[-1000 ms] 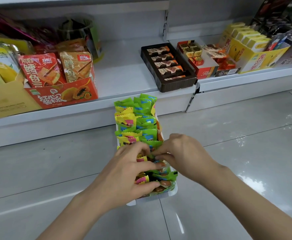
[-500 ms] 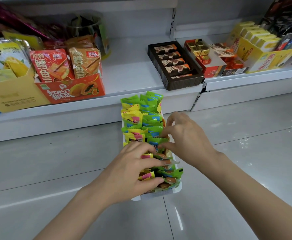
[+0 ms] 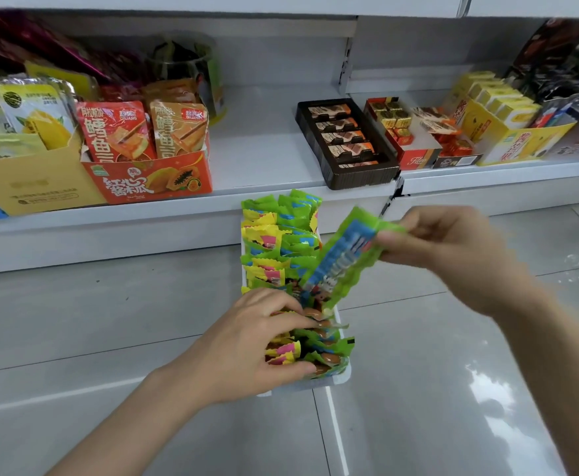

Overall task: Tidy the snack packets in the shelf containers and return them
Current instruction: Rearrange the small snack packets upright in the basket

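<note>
I take the white tray (image 3: 344, 374) on the floor as my landmark; it stands lengthwise, its far end touching the base of the shelf (image 3: 264, 156). Far left of the tray, up on the shelf, I see a yellow box (image 3: 23, 187) of mango bags, then an orange box (image 3: 150, 182) holding red and tan fish-snack bags. My left hand (image 3: 250, 345) lies over the tray's near half, its fingers curled down among the packets (image 3: 276, 235), grasping a few of them at their tops. The packets stand packed in two rows along the tray, yellow-and-pink ones on the left row, green-and-blue ones on the right. Just above the tray's right row, one green packet (image 3: 341, 259) hangs tilted, its lower end still among the others and its top lifted to the right. My right hand (image 3: 452, 249) is right of the tray and above the floor, pinching that packet's top edge between thumb and fingertips; it is blurred. On the shelf beyond and to the right of the tray sit a brown chocolate tray (image 3: 346, 142), a red box (image 3: 404, 135) of gold-wrapped sweets, and a yellow carton (image 3: 507, 132).
</note>
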